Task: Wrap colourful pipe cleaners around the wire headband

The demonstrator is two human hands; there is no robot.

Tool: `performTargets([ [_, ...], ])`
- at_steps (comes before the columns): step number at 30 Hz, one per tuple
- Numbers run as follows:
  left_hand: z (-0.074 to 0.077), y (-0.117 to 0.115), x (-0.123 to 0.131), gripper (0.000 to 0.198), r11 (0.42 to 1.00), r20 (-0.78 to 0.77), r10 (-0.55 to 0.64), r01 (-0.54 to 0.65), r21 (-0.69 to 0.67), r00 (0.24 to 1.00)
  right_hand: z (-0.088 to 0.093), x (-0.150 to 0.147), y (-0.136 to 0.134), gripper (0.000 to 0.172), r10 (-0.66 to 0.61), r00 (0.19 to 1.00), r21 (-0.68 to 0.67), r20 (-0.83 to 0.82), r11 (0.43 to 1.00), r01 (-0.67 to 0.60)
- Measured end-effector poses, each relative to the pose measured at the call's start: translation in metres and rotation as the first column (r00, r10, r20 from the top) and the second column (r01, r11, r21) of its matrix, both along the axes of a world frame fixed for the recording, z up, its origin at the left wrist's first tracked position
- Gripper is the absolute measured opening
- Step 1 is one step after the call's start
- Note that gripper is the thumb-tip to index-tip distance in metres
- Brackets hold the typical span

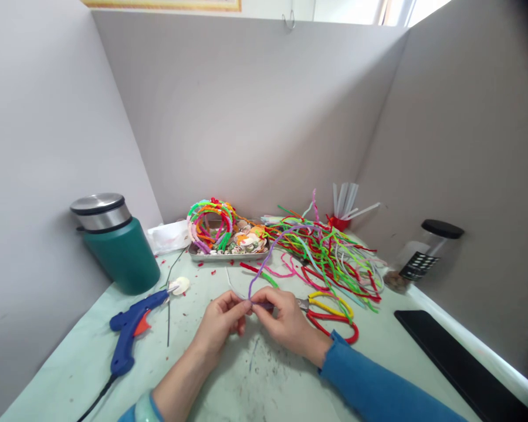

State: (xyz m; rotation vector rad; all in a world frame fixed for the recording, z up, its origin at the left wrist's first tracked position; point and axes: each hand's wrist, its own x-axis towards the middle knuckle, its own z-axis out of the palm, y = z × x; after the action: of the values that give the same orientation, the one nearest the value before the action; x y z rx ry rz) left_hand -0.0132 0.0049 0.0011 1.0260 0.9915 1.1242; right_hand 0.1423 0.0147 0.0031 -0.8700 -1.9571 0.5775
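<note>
Between my two hands, at the middle of the table, a purple pipe cleaner [265,259] rises and arcs back to the right over the pile. A white pipe cleaner [232,282] also runs up from between the fingers. My left hand [222,322] pinches where the two meet, thumb against fingers. Close beside it, my right hand [278,316] is closed on the purple one, its fingertips touching the left ones. The exact crossing of the strands is hidden by the fingers. Scissors [334,319] with red and yellow handles lie just right of my right hand.
A blue glue gun [129,331] and a green flask [121,252] stand left. Behind are a metal tray [229,257] of shells, coiled pipe cleaners [211,225] and a tangled pile [330,252]. At right are a black-lidded jar [422,258] and a black slab [453,357]. Grey panels enclose the table.
</note>
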Motion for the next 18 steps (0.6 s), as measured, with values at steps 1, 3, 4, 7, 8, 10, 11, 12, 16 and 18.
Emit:
performTargets([
  [1,0.0009,-0.0004,0.0002,0.021,1.0,0.034,0.003,-0.002,-0.014,0.999,-0.0008,-0.0001,-0.0001,0.01,0.005,1.0,0.008,0.001,1.0,-0.005],
  [3,0.0021,-0.0009,0.0008,0.02,0.999,0.08,0.01,-0.007,-0.038,0.997,-0.0023,-0.0003,-0.0005,0.01,0.016,1.0,0.022,-0.002,1.0,-0.016],
  [4,0.0022,-0.0011,0.0011,0.019,0.999,0.095,0.014,-0.01,-0.045,0.995,-0.0029,-0.0004,-0.0008,0.01,0.02,1.0,0.029,-0.003,0.999,-0.02],
  [7,0.0016,-0.0018,0.0031,0.016,0.999,0.137,0.018,-0.012,-0.047,0.99,-0.0042,-0.0007,-0.0014,0.011,0.031,0.999,0.037,0.006,0.999,-0.031],
  [8,0.0016,-0.0022,0.004,0.015,0.999,0.158,0.021,-0.013,-0.05,0.987,-0.0045,-0.0007,-0.0016,0.011,0.033,0.999,0.037,0.012,0.999,-0.033],
  [10,0.0023,-0.0035,0.0063,0.012,0.998,0.216,0.035,-0.021,-0.064,0.976,-0.0048,-0.0008,-0.002,0.011,0.035,0.999,0.038,0.017,0.999,-0.035],
  [11,0.0029,-0.0042,0.0074,0.012,0.997,0.25,0.046,-0.028,-0.076,0.967,-0.0048,-0.0009,-0.0021,0.011,0.036,0.999,0.038,0.014,0.999,-0.036],
  [12,0.0035,-0.0048,0.0084,0.014,0.995,0.282,0.058,-0.034,-0.089,0.958,-0.0047,-0.001,-0.0023,0.01,0.036,0.999,0.037,0.007,0.999,-0.036],
  [16,0.0044,-0.006,0.01,0.017,0.991,0.332,0.077,-0.037,-0.125,0.94,-0.0043,-0.0019,-0.0029,0.008,0.037,0.999,0.006,-0.032,0.999,-0.036],
  [18,0.0039,-0.0059,0.0095,0.014,0.991,0.316,0.063,-0.022,-0.132,0.947,-0.0044,-0.0019,-0.003,0.007,0.041,0.998,-0.009,-0.046,0.999,-0.042],
])
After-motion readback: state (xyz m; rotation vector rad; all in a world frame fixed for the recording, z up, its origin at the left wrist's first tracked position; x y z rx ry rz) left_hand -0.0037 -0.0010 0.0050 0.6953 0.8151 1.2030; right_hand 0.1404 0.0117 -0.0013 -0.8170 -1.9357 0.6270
